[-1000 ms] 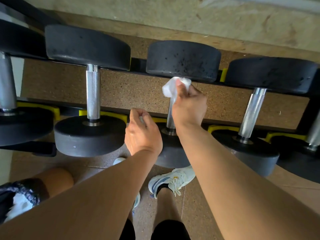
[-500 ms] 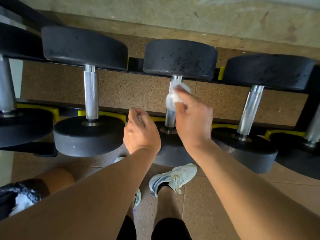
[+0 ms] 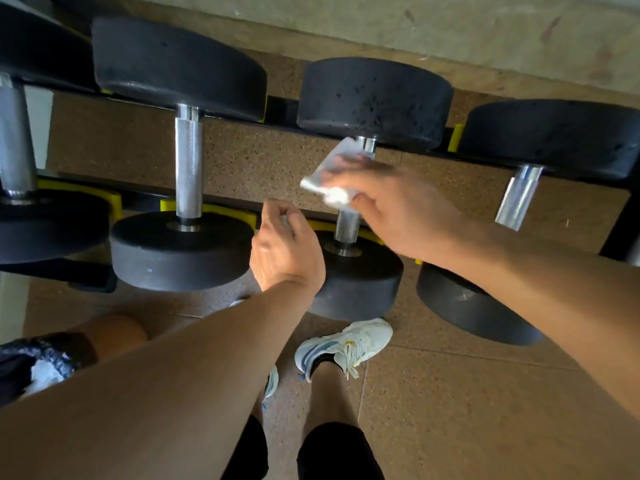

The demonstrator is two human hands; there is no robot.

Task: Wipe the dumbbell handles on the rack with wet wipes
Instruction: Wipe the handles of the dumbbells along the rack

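now right hand [image 3: 408, 213] fingers pinch wet wipe [image 3: 332, 178] against dumbbell handle [image 3: 348, 226]; left hand [image 3: 284, 251] curled.

Black rack [image 3: 284, 110] with yellow cradles [image 3: 453, 137], black dumbbells [image 3: 183, 154] side by side across its two rails, chrome handles spanning between

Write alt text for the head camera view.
A person's right hand holds a white wet wipe around a dumbbell handle on a rack; the left hand, loosely curled, hovers beside it.
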